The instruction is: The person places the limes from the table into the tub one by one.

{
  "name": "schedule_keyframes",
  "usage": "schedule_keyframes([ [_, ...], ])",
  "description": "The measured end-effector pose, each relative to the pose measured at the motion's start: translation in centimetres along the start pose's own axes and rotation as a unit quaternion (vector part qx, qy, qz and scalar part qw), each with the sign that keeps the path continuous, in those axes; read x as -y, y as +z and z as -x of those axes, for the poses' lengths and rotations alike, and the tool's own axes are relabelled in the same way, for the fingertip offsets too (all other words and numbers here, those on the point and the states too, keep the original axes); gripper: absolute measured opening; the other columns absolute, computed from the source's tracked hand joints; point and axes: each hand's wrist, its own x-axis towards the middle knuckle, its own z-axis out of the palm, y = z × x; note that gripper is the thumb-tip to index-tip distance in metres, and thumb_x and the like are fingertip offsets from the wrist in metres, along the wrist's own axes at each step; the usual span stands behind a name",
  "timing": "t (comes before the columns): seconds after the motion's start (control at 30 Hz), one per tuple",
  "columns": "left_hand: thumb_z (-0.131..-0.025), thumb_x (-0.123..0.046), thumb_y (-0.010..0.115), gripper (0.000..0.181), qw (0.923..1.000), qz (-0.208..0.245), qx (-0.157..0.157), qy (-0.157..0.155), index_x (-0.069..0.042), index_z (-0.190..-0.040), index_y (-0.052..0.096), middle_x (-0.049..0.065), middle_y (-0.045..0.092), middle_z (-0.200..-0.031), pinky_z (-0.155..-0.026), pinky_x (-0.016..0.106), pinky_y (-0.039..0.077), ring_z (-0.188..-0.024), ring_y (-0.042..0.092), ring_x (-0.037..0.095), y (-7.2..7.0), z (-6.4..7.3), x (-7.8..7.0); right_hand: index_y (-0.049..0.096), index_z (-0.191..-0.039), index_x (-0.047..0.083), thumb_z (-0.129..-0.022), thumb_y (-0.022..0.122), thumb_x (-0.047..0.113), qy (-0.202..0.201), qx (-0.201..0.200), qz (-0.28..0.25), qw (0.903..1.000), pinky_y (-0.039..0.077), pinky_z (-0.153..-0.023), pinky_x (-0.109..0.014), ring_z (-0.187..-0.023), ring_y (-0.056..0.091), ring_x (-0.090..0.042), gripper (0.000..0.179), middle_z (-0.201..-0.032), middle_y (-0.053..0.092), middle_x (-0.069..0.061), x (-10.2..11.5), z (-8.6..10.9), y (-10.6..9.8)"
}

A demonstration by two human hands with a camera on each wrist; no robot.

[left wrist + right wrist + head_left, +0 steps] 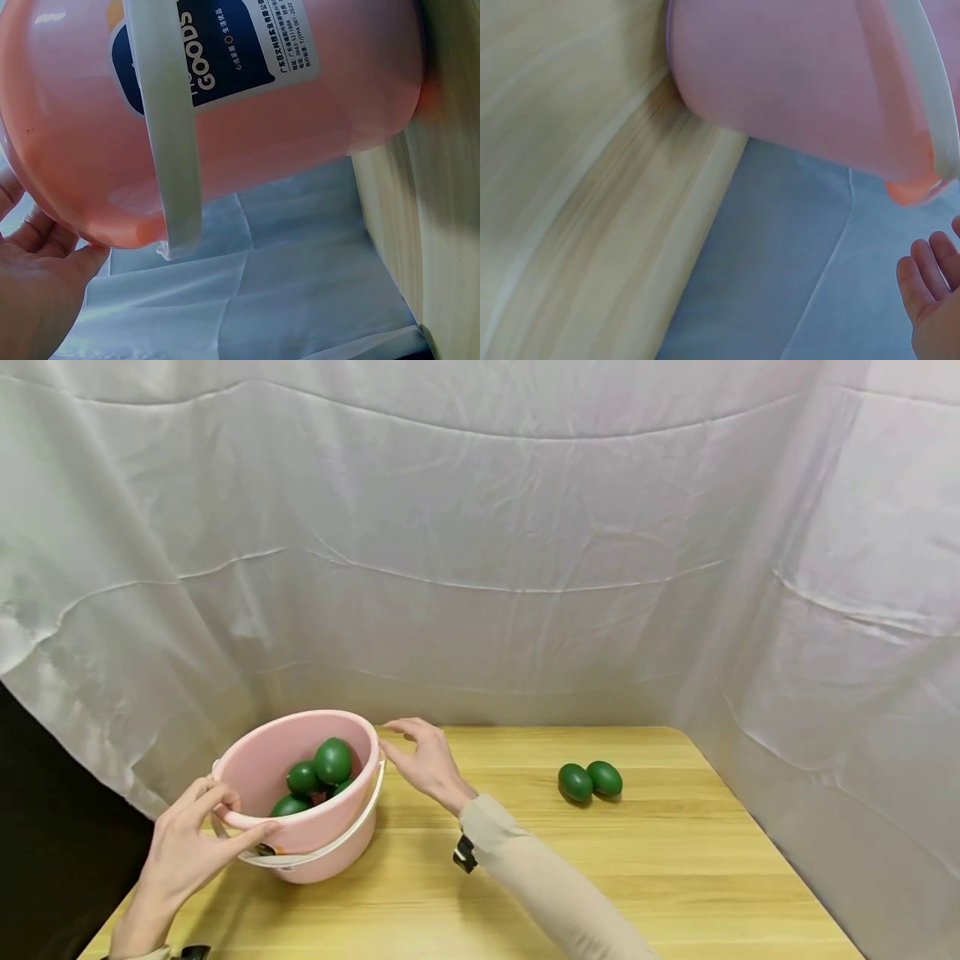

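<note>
A pink bucket (341,860) with a white handle (176,150) stands on the left part of the table. Several smooth dark green oval fruits, avocado-like (333,761), lie inside it. My left hand (183,843) grips the rim at the near left, thumb outside and fingers over the edge. On the far right side of the rim is my right hand (427,764), its fingers relaxed and spread. The right wrist view shows those fingers (922,274) a little apart from the bucket. The bucket's lower contents are hidden.
Two more green fruits (575,782) lie side by side on the right half of the wooden table (675,877). Pale grey cloth (480,635) hangs behind and along the sides. A black area (52,827) lies at the left edge.
</note>
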Motion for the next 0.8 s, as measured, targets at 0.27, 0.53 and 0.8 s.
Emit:
schedule_keyframes([
  [0.27,-0.040,-0.013,0.097,0.052,1.0000,-0.002,-0.004,0.001,-0.014,-0.075,0.058,-0.010,0.048,-0.082,-0.065,0.016,0.031,-0.073,0.039,-0.006,0.2,0.0,0.1,0.069,-0.119,0.014,-0.092,0.067,0.025,0.037,0.001,-0.027,0.9990,0.051,-0.097,-0.033,-0.114,0.063,-0.019,0.029,-0.122,0.067,-0.002,-2.0,1.7,-1.7],
  [0.53,-0.041,-0.016,0.097,0.052,1.0000,-0.002,-0.003,-0.001,-0.014,-0.075,0.058,-0.012,0.047,-0.082,-0.066,0.012,0.029,-0.073,0.038,-0.007,0.0,0.2,0.2,0.068,-0.121,0.013,-0.092,0.066,0.022,0.063,-0.005,-0.010,0.9979,0.050,-0.097,-0.036,-0.114,0.062,-0.023,0.030,-0.124,0.066,-0.005,-4.5,3.4,-3.8],
  [0.8,-0.042,-0.016,0.097,0.051,1.0000,-0.002,-0.005,0.004,-0.013,-0.075,0.058,-0.012,0.048,-0.082,-0.067,0.010,0.028,-0.072,0.038,-0.005,0.1,0.2,0.3,0.066,-0.124,0.013,-0.093,0.065,0.021,0.078,0.000,0.041,0.9961,0.051,-0.096,-0.042,-0.115,0.061,-0.025,0.032,-0.126,0.065,-0.007,-7.0,4.7,-6.3],
])
